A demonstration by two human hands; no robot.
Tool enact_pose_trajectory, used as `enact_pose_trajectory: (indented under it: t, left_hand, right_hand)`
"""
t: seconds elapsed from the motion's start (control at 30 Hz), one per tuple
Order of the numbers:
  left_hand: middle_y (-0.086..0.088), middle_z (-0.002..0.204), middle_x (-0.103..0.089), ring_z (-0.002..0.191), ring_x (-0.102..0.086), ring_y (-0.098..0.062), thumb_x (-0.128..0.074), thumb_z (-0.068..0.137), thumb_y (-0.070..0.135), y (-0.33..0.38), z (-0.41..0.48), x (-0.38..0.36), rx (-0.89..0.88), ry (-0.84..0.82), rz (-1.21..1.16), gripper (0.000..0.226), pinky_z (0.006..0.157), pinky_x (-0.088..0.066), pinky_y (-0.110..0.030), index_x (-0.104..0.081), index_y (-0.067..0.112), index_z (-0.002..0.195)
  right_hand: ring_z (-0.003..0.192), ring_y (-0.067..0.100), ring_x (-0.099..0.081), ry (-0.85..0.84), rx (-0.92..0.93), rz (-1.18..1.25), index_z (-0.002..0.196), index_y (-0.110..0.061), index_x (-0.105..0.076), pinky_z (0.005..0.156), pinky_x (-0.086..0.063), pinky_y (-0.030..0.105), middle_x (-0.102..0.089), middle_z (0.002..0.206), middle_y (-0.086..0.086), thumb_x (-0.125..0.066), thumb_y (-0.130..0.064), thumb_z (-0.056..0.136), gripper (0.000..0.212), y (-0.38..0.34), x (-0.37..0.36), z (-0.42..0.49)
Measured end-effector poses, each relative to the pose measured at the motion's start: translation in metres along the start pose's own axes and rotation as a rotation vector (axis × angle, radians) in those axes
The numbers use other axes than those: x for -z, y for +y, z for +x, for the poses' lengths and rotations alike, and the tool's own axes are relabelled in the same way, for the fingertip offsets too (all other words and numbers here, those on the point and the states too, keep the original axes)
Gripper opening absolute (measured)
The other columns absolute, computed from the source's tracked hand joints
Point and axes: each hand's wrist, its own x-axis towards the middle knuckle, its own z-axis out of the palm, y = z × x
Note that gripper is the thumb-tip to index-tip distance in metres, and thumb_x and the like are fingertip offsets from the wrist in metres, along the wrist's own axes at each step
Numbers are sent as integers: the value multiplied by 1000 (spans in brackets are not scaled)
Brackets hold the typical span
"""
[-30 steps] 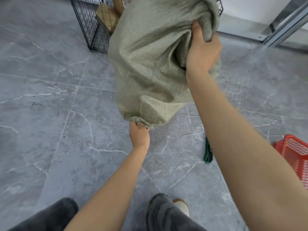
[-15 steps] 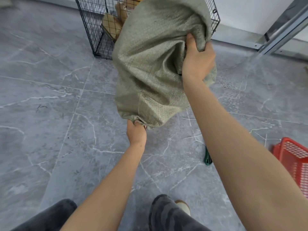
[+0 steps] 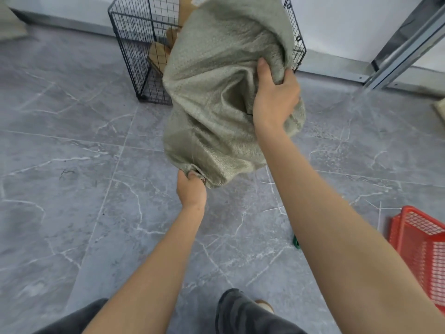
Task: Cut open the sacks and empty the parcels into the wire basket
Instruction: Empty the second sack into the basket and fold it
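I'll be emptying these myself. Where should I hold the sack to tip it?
Grip the sack by its bunched bottom corner from below, as the left hand does, and a side fold like the right hand; its top leans over the wire basket.

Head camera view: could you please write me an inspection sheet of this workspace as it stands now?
Surface: grey marbled tile floor, no spill seen.
Job's things: woven sack raised against the wire basket, mouth out of sight; brown parcels inside the basket.
Clutter: red plastic basket; green object mostly hidden behind the right forearm.
Grippers: left hand grips the sack's bottom corner; right hand grips a fold higher up.
Cables: nothing seen.
Surroundings: white wall, metal frame.
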Motion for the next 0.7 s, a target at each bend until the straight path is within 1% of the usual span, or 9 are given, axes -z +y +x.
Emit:
enact_pose_trajectory:
  t: [0.07,0.13,0.17,0.3,0.37,0.5,0.6,0.63,0.7]
  left_hand:
    - [-9,112,-59,102,-57,-28,-36,99,13,18,0,5,-4,8,12,26,86,-46,-38,-54,12,118]
    - [-11,120,-58,110,-55,-30,-36,100,12,40,-2,12,-1,14,18,30,92,-46,-40,-52,10,125]
    - [-13,127,-55,116,-52,-31,-35,100,13,52,-5,17,4,19,28,33,97,-44,-42,-48,9,131]
    - [-15,143,-42,131,-39,-32,-34,101,15,111,-24,38,7,53,93,42,109,-33,-45,-35,4,142]
    - [-16,146,-38,134,-36,-32,-33,102,16,147,-40,48,10,64,118,44,110,-31,-44,-32,3,144]
    - [-15,146,-38,134,-36,-32,-33,102,16,232,-78,65,-5,85,167,44,110,-30,-39,-33,3,144]
    - [-18,134,-50,122,-47,-35,-33,101,16,303,-107,75,-56,94,191,38,101,-40,-42,-44,2,134]
    - [-16,127,-54,115,-50,-33,-34,100,15,328,-117,78,-92,104,212,35,93,-42,-37,-48,1,129]
    - [-13,106,-57,96,-53,-29,-34,99,12,377,-138,82,-169,116,247,27,74,-36,-27,-53,0,113]
  right_hand:
    - [64,-6,-49,-3,-3,0,83,-13,-60,59,-34,10,-54,68,-17,-67,-41,84,29,-9,-1,0]
    - [62,-11,-45,-9,-10,-9,83,-14,-58,59,-33,4,-52,68,-18,-68,-40,85,28,-23,1,0]
    - [64,-11,-46,-14,-13,-12,83,-17,-57,60,-33,4,-52,69,-20,-68,-38,85,24,-32,2,-1]
    - [69,-2,-51,-17,-48,-27,87,-25,-53,70,-37,20,-53,73,-21,-67,-36,86,19,-83,15,1]
    - [74,8,-53,-21,-65,-47,88,-25,-52,73,-38,25,-56,77,-15,-66,-38,86,20,-117,24,2]
    - [85,15,-55,-27,-33,-154,95,-18,-59,76,-37,27,-64,98,1,-63,-43,87,26,-194,43,12]
    - [85,9,-50,5,10,-199,103,-13,-63,71,-28,16,-62,101,0,-62,-42,87,33,-258,60,25]
    - [86,8,-49,12,13,-202,106,-13,-64,71,-27,15,-62,102,-1,-62,-42,87,35,-280,66,30]
    - [89,8,-51,25,0,-203,108,-14,-63,75,-31,17,-62,101,-3,-61,-43,87,36,-322,79,43]
